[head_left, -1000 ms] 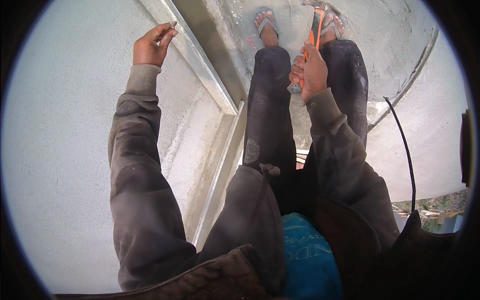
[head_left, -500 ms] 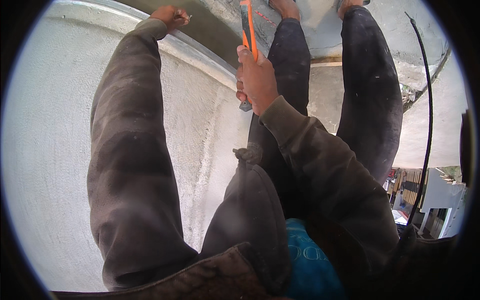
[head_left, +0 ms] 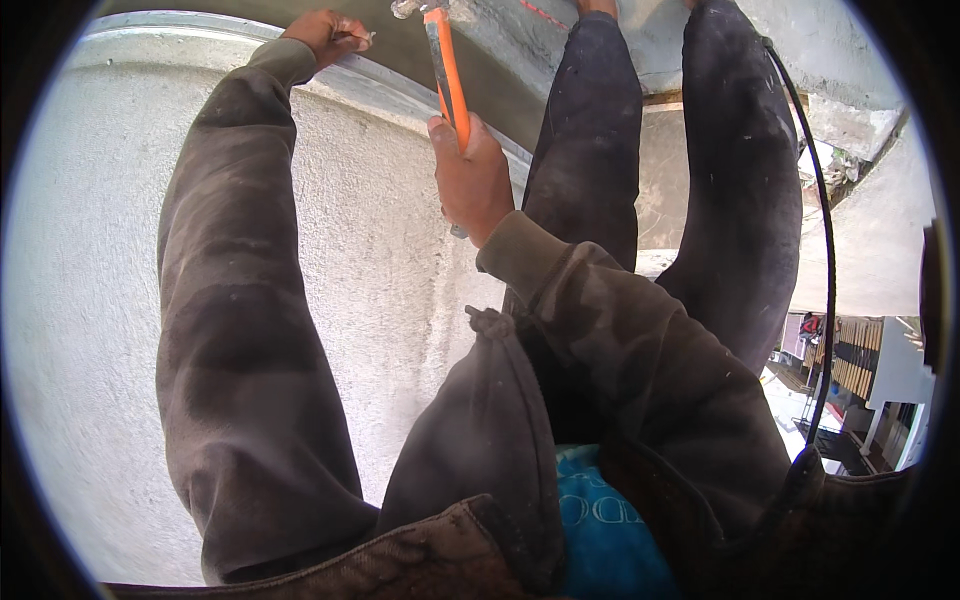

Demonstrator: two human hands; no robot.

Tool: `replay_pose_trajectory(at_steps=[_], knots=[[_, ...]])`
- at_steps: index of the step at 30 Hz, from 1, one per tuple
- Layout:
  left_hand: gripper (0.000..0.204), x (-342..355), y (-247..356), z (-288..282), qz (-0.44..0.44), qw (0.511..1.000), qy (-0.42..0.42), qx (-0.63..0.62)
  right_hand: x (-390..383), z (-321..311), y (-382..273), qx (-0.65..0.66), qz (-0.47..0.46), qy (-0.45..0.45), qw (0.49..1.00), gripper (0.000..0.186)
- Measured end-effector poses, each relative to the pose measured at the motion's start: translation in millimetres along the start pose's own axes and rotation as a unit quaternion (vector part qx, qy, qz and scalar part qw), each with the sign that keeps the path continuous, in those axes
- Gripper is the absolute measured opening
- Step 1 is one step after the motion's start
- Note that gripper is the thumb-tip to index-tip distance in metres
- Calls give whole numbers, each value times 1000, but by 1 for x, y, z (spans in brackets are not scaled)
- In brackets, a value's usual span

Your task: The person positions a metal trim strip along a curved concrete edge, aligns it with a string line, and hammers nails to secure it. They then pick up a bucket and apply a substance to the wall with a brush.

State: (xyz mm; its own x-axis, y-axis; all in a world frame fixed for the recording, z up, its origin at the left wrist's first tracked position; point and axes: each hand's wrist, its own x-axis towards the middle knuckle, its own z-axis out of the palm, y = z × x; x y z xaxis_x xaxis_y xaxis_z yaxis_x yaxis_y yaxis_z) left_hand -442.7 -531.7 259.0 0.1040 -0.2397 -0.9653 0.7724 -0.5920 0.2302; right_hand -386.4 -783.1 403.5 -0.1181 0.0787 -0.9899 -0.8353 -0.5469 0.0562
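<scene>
My right hand [head_left: 472, 180] is wrapped round the handle of a hammer [head_left: 447, 75] with an orange and black grip. The grey metal head is at the top edge of the picture, partly cut off, and the butt of the handle pokes out below my fist. At the upper left, my left hand [head_left: 328, 36] rests at the rim of a pale rough wall [head_left: 240, 130]. Its fingertips are pinched together around a tiny pale thing, too small to name. The hammer head is a short way to the right of those fingers.
A grey-brown strip [head_left: 420, 55] runs beyond the wall's rim. My dark trouser legs [head_left: 745, 150] stand on concrete at the right. A black cord [head_left: 830, 260] hangs down beside them. Far below at the right are planks [head_left: 857, 355] and white structures.
My right hand has moved left with the hammer, bringing its head into view nearer my left hand. My left hand has shifted slightly left. The view has tilted a little.
</scene>
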Motion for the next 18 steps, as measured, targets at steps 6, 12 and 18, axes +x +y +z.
replay_pose_trajectory(at_steps=[6, 12, 18], knots=[[16, 3, -10, 0, 9, 1000, -2, 24, -2, 7, 6, -29, -9, 7, 1000, 39], [18, 14, -44, 5, 45, 997, 21, 58, -3, 13, 7, -36, -29, 14, 999, 37], [19, 11, -44, 7, 37, 998, 19, 53, -6, 20, 12, -34, -47, 14, 998, 34]])
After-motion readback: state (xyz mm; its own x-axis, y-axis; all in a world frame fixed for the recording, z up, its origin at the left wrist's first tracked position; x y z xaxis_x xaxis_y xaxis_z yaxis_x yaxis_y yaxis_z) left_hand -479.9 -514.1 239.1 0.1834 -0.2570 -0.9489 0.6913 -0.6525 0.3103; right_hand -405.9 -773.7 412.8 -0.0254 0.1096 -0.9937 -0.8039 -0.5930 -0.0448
